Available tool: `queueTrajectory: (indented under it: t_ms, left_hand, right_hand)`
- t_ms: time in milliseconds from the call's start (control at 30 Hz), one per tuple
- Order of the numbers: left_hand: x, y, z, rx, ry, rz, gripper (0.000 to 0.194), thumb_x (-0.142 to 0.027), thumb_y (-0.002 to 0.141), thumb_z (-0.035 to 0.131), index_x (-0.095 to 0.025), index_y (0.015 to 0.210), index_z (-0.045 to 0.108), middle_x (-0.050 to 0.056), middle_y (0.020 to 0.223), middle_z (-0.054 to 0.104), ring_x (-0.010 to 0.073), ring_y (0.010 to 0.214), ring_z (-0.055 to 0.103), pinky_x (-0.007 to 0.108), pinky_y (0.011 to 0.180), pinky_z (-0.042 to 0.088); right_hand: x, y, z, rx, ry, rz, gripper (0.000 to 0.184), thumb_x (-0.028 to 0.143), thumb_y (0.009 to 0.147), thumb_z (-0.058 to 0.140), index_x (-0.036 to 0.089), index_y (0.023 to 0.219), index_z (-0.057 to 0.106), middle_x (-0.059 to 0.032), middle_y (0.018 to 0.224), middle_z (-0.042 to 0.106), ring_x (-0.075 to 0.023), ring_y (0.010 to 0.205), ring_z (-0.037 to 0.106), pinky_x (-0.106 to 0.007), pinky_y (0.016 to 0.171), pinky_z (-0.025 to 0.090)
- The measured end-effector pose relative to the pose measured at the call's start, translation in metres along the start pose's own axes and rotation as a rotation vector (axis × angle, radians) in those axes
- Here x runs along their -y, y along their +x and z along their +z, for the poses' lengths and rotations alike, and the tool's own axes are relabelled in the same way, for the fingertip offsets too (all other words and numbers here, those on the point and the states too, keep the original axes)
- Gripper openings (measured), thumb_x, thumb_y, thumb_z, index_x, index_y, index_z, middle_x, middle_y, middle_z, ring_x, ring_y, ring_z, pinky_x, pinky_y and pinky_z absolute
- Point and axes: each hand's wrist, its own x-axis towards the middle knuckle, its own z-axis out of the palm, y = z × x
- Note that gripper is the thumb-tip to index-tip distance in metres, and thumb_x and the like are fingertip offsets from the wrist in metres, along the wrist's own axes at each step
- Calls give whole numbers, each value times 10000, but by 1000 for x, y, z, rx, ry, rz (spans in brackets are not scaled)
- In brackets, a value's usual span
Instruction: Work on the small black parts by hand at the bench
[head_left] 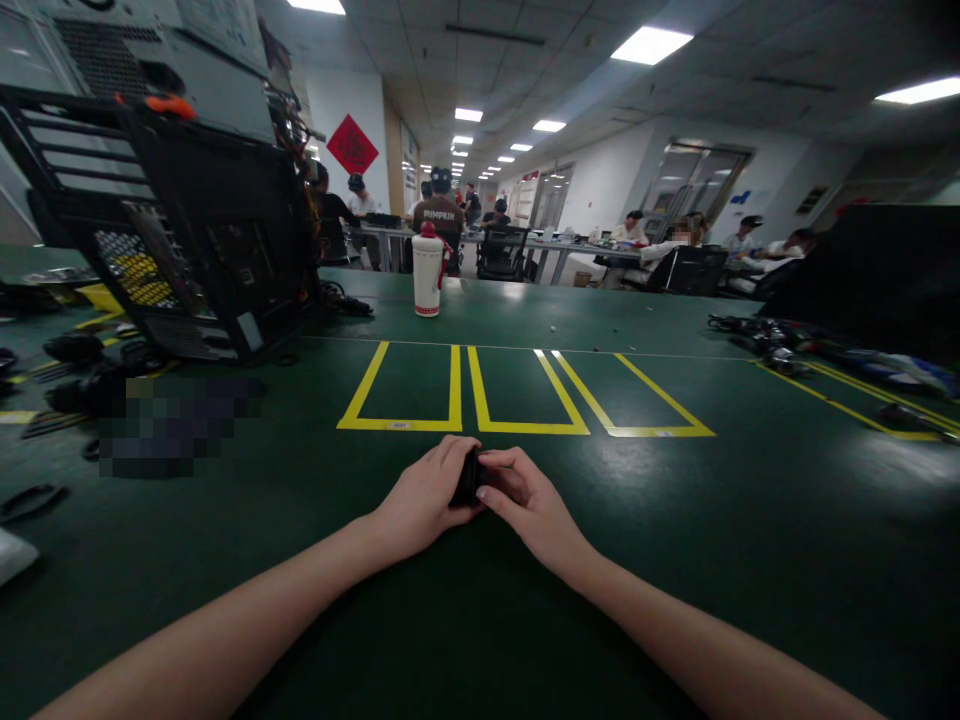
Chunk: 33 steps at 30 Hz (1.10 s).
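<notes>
Both hands meet over the green tabletop [480,600], just in front of the yellow-taped outlines. My left hand [424,500] is closed around a small black object [466,480], partly covered by the fingers; its kind cannot be made out. From the other side, my right hand [529,500] curls its thumb and fingers against the right edge of the same black object. Fingers of both hands hide most of its sides.
A black computer case [225,240] stands at the left, with cables and dark parts around it. A white cup with a red lid [427,275] stands behind the yellow tape outlines [532,428]. Cables [772,345] lie at the right. Several people sit at far tables.
</notes>
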Motion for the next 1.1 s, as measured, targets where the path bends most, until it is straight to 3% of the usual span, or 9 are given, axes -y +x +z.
queueTrajectory:
  t_ms: [233,567,833,967,1100]
  left_hand:
    - [0,0,0,6,5,-7,554,-252,691,601,-251,1152,293,38,1169,407,208,1031,463,379,855,416]
    - [-1,0,-1,14,-2,-22,545,-257,701,589,-256,1156,290,43,1174,410,222,1041,462,400,859,410]
    - [-1,0,-1,18,3,-19,570,-240,682,604,-255,1155,287,45,1169,410,223,1039,461,402,858,407]
    - [0,-1,-1,9,12,-4,577,-230,687,600,-251,1165,277,43,1173,407,214,1045,456,387,868,403]
    - [-1,-1,-2,14,9,-17,563,-249,695,595,-252,1163,282,40,1172,410,218,1045,458,387,861,411]
  right_hand:
    - [1,1,-1,-2,-54,88,345,224,758,520,227,1090,426,-41,1116,499,-174,1051,492,-389,931,393]
    - [6,-1,0,11,22,40,249,189,754,519,236,991,460,-14,1032,531,-162,995,529,-370,894,430]
    - [0,1,0,8,-39,56,343,197,745,529,227,1073,435,-40,1097,505,-177,1040,496,-394,924,395]
    - [0,-1,1,-1,-20,-19,274,163,730,542,230,985,465,-21,1112,473,-165,1057,484,-361,937,391]
    - [2,-2,1,-19,-30,-5,233,157,748,514,232,966,481,-15,1080,489,-159,1039,493,-358,925,406]
